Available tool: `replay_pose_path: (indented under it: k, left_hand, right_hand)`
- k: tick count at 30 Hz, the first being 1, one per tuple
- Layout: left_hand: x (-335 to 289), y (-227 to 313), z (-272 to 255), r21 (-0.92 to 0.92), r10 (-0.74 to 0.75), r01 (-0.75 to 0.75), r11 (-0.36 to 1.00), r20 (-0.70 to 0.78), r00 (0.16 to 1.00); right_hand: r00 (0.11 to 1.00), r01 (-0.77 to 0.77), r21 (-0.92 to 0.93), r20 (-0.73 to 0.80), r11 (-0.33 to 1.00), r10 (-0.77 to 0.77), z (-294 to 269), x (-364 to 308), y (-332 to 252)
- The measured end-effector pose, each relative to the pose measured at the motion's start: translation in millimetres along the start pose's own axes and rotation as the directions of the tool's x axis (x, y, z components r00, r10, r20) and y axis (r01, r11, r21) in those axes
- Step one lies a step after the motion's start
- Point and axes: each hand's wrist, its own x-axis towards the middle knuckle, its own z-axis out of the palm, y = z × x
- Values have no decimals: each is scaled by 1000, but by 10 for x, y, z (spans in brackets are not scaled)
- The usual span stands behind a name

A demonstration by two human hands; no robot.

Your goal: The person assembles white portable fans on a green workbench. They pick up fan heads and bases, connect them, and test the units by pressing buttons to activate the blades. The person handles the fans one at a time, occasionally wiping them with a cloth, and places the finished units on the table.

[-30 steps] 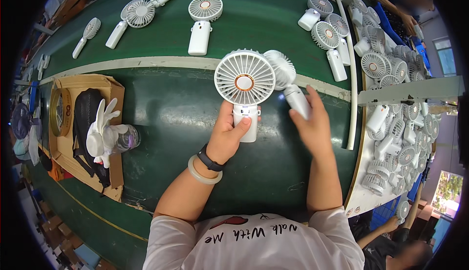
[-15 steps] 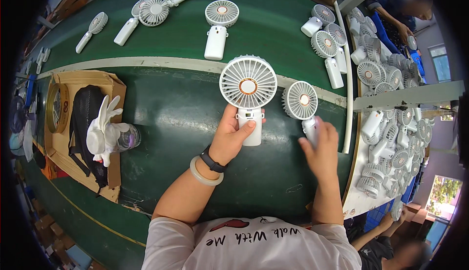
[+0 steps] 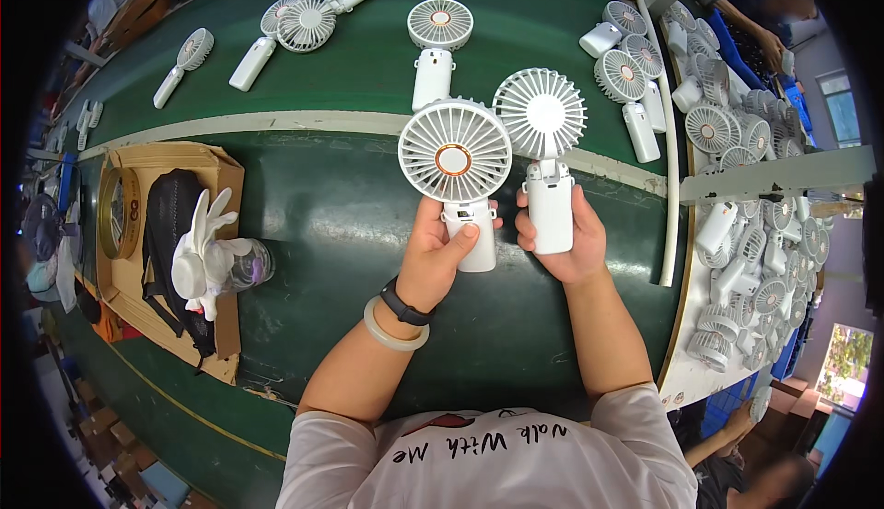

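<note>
Held front-facing fan (image 3: pixel 454 160) upright mid-frame in left hand (image 3: pixel 431 260), pinching its handle between thumb and wrapped fingers. Cradled second fan (image 3: pixel 547 115), back showing, just right of it in right hand (image 3: pixel 584 249), with thumb and fingers curled around the handle, over green table (image 3: pixel 322 325). Looked like a side-by-side checking step, probably calling next for turning the second fan face-up without bumping heads.

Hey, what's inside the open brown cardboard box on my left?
The open brown cardboard box holds a round golden-yellow ring and a long black fabric bag. A white object with long, finger-like points partly covers the bag; whatever lies under or inside the bag is hidden.
</note>
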Motion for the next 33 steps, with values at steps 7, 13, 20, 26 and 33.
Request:
replay_pose_path:
  k: [7,13,20,26,33]
  left_hand:
    - [-18,-8,11,35,3,-3,999,-3,1000]
    - [-17,55,27,-60,-100,99,993,-17,995]
    - [-6,16,53,-9,-103,103,995,-71,992]
    - [-36,97,153,-81,-221,221,972,16,975]
    - [-71,21,100,-6,-285,285,958,-37,958]
  right_hand:
    - [994,24,63,105,998,-30,-19,4,-14]
    - [994,26,78,100,997,-34,5,-4,-11]
    - [995,27,70,89,997,-34,6,0,-29]
    - [997,80,-69,6,994,-80,8,16,-29]
    - [972,94,-423,-155,901,-174,104,-30,-27]
